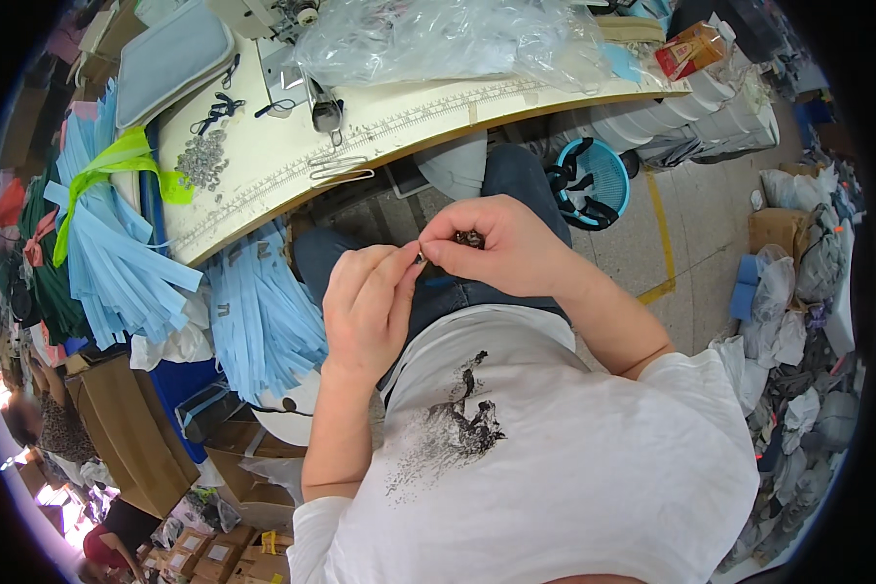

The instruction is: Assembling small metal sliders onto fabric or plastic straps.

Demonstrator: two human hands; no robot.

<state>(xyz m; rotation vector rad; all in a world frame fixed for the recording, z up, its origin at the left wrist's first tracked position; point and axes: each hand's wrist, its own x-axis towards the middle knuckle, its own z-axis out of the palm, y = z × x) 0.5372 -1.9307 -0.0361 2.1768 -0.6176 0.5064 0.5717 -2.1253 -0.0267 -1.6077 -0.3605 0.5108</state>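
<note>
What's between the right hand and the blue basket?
In the head view, the person's right leg in dark blue jeans shows between the right hand and the blue basket.

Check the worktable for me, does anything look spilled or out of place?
Possibly the small shiny pieces toward the left end of the white table: they lie in a loose heap straight on the surface, with a few strays and no container holding them. They may be there on purpose.
</note>
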